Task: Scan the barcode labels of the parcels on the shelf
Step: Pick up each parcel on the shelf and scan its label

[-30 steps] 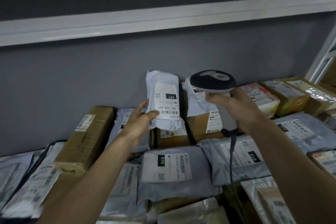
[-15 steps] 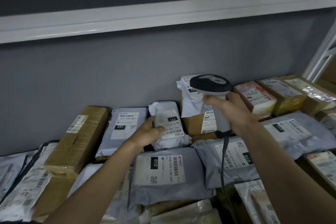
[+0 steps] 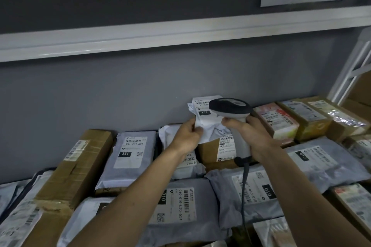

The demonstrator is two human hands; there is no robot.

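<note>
Parcels crowd the shelf (image 3: 200, 34), and my left hand (image 3: 187, 136) pinches a white 231 parcel (image 3: 204, 118) against the wall above a brown box (image 3: 208, 150), while my right-hand fingers (image 3: 230, 122) clamp the scanner (image 3: 230, 107).

A bag (image 3: 202, 118) lies on a box (image 3: 212, 148) against the wall (image 3: 120, 94), a scanner (image 3: 230, 108) just before it, more boxes (image 3: 297, 118) to the right.
</note>
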